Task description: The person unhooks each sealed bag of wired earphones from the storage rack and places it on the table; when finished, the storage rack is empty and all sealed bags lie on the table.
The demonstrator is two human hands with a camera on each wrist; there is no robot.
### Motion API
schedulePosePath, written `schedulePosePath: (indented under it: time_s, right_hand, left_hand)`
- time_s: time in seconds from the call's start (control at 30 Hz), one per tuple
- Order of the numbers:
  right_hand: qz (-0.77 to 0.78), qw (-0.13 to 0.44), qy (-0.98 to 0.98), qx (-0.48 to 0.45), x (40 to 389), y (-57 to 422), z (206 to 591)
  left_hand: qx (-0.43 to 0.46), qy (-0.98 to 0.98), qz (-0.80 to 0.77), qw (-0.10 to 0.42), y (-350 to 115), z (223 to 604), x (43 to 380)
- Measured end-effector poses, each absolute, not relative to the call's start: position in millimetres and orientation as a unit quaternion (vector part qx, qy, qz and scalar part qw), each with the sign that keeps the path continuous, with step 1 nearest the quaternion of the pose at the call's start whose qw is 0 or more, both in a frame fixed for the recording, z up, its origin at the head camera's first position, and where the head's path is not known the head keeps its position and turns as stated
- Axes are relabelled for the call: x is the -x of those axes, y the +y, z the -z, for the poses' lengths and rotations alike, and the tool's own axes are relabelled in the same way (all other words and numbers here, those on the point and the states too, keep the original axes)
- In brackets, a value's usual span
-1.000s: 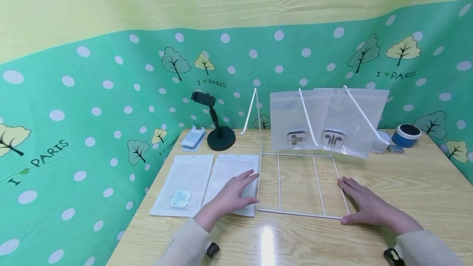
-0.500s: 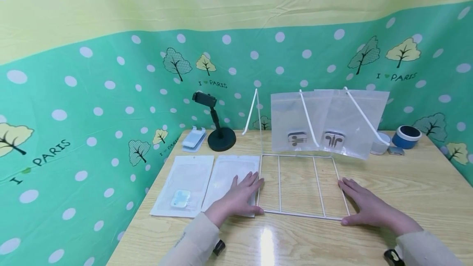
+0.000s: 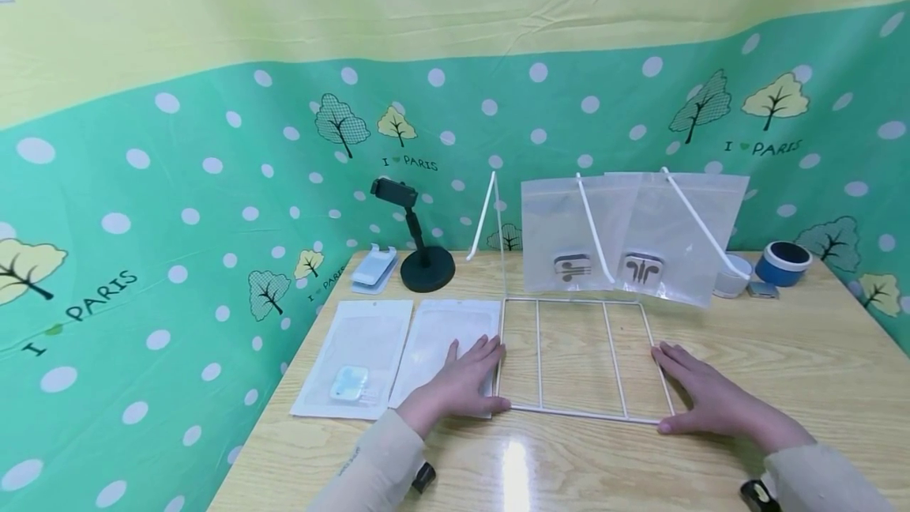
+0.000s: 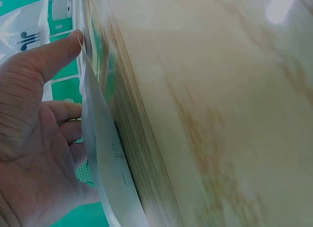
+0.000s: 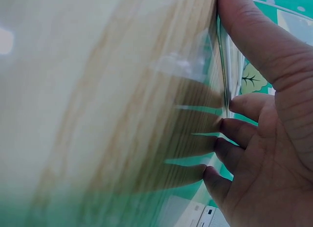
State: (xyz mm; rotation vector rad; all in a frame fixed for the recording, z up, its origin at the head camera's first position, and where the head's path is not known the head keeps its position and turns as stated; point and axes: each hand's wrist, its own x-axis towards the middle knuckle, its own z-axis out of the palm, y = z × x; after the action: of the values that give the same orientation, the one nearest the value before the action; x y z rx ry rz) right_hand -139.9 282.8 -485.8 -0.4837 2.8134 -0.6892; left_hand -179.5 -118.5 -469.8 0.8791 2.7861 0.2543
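Note:
A white wire rack stands on the table, its flat base (image 3: 583,415) toward me and several prongs (image 3: 483,216) jutting from its upright back. My left hand (image 3: 462,382) lies over the base's left front corner, fingers spread and relaxed, thumb at the front wire. Opposite it, my right hand (image 3: 707,393) touches the right side wire with loosely extended fingers. Two clear bags, left (image 3: 550,220) and right (image 3: 654,216), hang on the rack, each with boxed earphones inside. A flat white pouch (image 3: 444,330) lies partly beneath my left hand; another pouch (image 3: 355,338) holds a pale blue case (image 3: 350,383).
A black phone stand (image 3: 426,269) and a light blue folding holder (image 3: 374,265) stand at the back left. At the back right are a white cup (image 3: 732,279), a small grey item (image 3: 763,290) and a blue-and-white round container (image 3: 783,263). A patterned curtain (image 3: 398,216) hangs behind.
My left hand has shifted slightly right and settled on the rack's front left corner. The right hand has stayed at the right side wire. The rack and bags look unmoved.

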Motion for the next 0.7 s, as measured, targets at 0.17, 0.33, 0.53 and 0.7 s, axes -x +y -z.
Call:
schedulePosePath:
  time_s: [0.17,0.33,0.53,0.7]
  right_hand:
    - [0.231,0.103,0.953,0.164,140.2,283.1,485.9]
    - [0.228,0.109,0.954,0.161,140.5,282.5,485.4]
    - [0.228,0.116,0.954,0.156,140.4,281.9,484.3]
    - [0.231,0.112,0.953,0.158,139.3,281.5,483.4]
  left_hand:
    - [-0.299,0.944,-0.089,0.105,-118.9,471.1,179.6]
    - [-0.3,0.945,-0.085,0.099,-118.9,474.0,180.1]
    - [-0.296,0.946,-0.086,0.098,-118.5,474.6,180.3]
    - [-0.291,0.948,-0.083,0.098,-118.6,476.6,180.5]
